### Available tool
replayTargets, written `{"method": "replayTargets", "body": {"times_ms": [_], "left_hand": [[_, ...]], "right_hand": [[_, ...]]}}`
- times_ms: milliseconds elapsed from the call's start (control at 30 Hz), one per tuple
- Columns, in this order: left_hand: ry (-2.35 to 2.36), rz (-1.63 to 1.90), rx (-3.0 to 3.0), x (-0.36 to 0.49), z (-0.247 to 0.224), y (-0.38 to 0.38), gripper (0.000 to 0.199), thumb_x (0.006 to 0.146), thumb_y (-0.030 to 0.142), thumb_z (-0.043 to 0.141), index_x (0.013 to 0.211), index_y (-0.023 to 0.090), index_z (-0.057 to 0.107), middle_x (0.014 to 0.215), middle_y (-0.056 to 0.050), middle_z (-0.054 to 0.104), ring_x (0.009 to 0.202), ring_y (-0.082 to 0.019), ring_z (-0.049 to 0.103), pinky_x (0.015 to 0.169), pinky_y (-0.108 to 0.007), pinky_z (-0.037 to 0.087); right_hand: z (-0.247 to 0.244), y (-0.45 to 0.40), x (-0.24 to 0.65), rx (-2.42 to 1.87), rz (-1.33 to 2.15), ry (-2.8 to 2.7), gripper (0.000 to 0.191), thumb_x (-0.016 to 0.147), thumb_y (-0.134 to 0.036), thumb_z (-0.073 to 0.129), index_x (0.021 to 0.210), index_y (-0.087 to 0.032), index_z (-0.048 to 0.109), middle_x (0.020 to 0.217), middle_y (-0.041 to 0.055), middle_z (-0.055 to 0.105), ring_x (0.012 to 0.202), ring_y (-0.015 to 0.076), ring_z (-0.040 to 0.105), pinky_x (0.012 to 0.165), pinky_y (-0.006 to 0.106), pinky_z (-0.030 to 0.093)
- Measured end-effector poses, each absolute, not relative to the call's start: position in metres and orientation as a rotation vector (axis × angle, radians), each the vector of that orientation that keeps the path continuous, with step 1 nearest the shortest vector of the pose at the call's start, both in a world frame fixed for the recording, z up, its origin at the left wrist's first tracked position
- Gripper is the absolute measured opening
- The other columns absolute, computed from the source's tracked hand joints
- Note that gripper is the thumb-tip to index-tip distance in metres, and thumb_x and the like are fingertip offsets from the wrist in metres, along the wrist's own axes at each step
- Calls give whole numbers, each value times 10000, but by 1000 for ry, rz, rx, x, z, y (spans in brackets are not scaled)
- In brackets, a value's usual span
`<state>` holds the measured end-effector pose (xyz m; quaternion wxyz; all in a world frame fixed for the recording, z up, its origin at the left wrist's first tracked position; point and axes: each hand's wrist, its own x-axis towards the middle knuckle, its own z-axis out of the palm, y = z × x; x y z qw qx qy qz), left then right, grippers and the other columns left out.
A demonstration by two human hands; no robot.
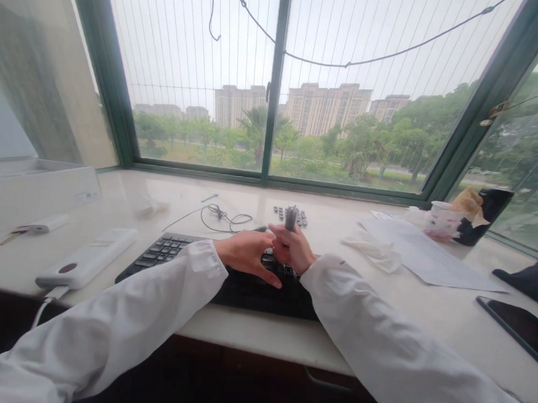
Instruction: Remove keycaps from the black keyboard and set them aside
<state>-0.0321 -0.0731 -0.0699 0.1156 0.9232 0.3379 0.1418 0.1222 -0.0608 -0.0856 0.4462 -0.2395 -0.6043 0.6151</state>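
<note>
A black keyboard (266,294) lies on the white counter in front of me, partly covered by my hands and sleeves. My right hand (296,248) is closed around a dark grey stick-like handle (290,218) that points up; its lower end is hidden. My left hand (245,252) rests over the keys beside it, thumb stretched out and apart, fingertips meeting the right hand. Just behind the hands lie several loose dark keycaps (302,219). A thin black cable (216,212) lies coiled to their left.
At the left are a white power bank (94,256) with a plugged-in cable, keys on a white fob (43,226) and a white box (32,189). Rightward lie a crumpled tissue (376,253), paper sheets (427,257), a paper cup (443,220) and a phone (519,333). A window stands behind.
</note>
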Motion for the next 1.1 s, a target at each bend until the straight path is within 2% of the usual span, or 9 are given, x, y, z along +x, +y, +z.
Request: {"method": "replayTargets", "body": {"times_ms": [167, 400, 467, 567, 667, 933, 1100], "left_hand": [[913, 405, 2653, -34, -68, -72, 558, 634, 625, 756, 1017, 226, 684, 1089, -14, 668, 960, -207, 593, 802, -258, 423], [841, 478, 2499, -35, -74, -67, 505, 662, 521, 785, 1039, 199, 688, 1084, -22, 679, 980, -206, 596, 842, -272, 433], [840, 478, 2479, -34, -75, -66, 475, 669, 507, 783, 1010, 189, 693, 1051, -23, 691, 959, -203, 609, 825, -270, 442], [876, 463, 2465, -33, -75, -66, 392, 688, 495, 770, 883, 164, 693, 898, -11, 707, 858, -183, 631, 764, -258, 454], [912, 494, 2464, -32, -75, -68, 370, 677, 478, 780, 829, 158, 677, 795, 9, 699, 785, -161, 636, 724, -240, 457], [872, 555, 2475, -33, -76, -68, 369, 672, 478, 776, 818, 153, 685, 821, -8, 714, 815, -171, 651, 738, -234, 474], [918, 569, 2441, -32, -79, -68, 452, 646, 495, 786, 935, 163, 687, 857, -12, 719, 822, -179, 652, 725, -241, 477]], "right_hand": [[-82, -57, 124, -622, 1709, -1393, 525, 742, -460, 665, 485, -227, 272, 339, -96, 247, 288, 45, 166, 310, 218, 119], [-78, -56, 124, -714, 1786, -1362, 542, 773, -465, 613, 472, -233, 228, 337, -91, 215, 281, 50, 175, 312, 233, 138], [-79, -60, 124, -674, 1726, -1437, 527, 753, -474, 646, 481, -227, 269, 348, -95, 231, 295, 45, 180, 318, 225, 142], [-79, -67, 124, -574, 1634, -1652, 462, 711, -476, 712, 529, -200, 389, 370, -94, 292, 317, 38, 216, 329, 208, 146], [-79, -71, 124, -528, 1601, -1783, 459, 696, -496, 732, 558, -188, 421, 376, -91, 309, 330, 35, 236, 338, 196, 144], [-81, -69, 122, -558, 1563, -1766, 447, 710, -533, 700, 576, -184, 455, 370, -94, 309, 325, 43, 237, 325, 198, 165], [-82, -72, 127, -508, 1372, -1831, 468, 779, -509, 649, 527, -181, 432, 390, -75, 323, 356, 52, 283, 359, 216, 199]]}}
